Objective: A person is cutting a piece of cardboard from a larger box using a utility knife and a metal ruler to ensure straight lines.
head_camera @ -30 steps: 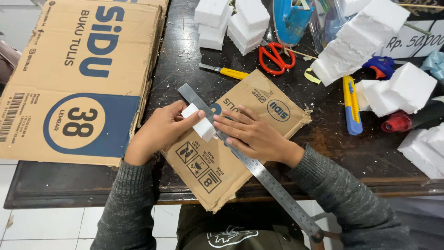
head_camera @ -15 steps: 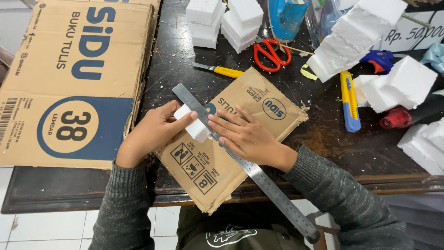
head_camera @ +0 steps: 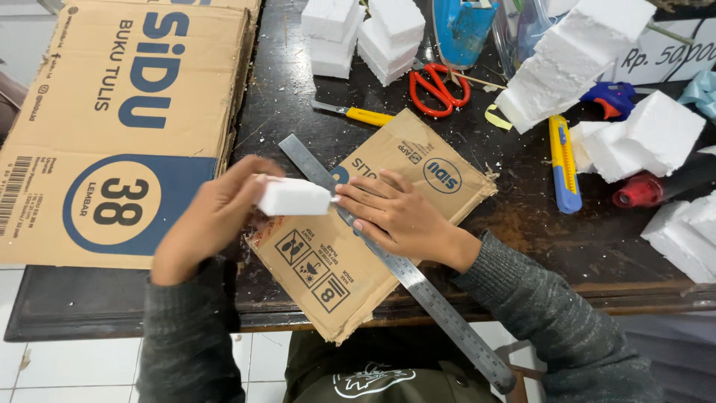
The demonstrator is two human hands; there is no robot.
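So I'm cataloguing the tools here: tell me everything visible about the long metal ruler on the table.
The long flat steel ruler is silver-grey with fine graduation marks along its edge. It lies diagonally across the small brown cardboard piece, its lower end jutting past the edge of the dark wooden table. The right hand presses on its middle; the left hand holds a white foam block just above it.

Worn items as I see them from the head camera: left hand (head_camera: 212, 220) and right hand (head_camera: 395, 216), both bare, no gloves, rings or watch showing. Sleeves (head_camera: 556, 321): dark grey ribbed knit, long, ending at the wrists with snug cuffs. Shirt (head_camera: 373, 373): dark olive-green, with a small white outline drawing printed on the chest.
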